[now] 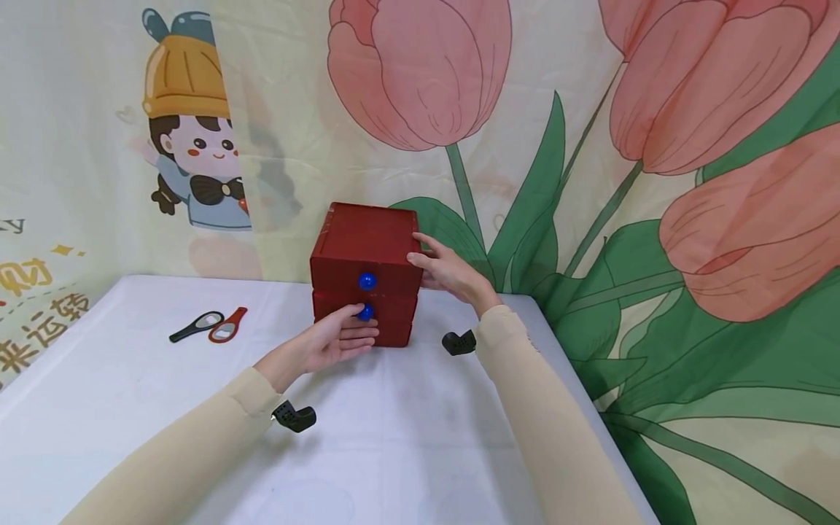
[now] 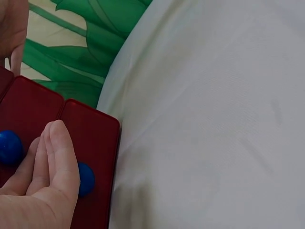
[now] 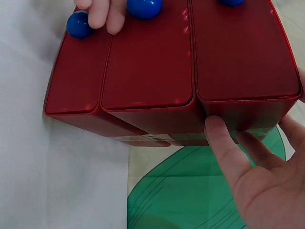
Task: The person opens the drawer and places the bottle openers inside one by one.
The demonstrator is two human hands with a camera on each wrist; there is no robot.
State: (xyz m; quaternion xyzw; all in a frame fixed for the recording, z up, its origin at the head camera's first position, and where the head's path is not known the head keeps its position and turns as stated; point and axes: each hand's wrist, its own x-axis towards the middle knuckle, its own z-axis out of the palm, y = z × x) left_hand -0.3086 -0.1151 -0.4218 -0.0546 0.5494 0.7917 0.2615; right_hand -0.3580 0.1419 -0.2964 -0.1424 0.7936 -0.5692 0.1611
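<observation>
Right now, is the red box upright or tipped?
Upright: the red box stands on the table, top facing up, blue knobs one above another.

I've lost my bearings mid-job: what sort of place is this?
Most likely an indoor recording corner: a printed tulip backdrop behind a white-covered table bearing a red drawer box, and black cameras worn at both wrists. Home or studio, I can't tell.

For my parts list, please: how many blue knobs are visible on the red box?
3, on the front of the red box: top knob, middle knob, and bottom knob, which the left hand covers in the head view. Sides out of view may hide more.
</observation>
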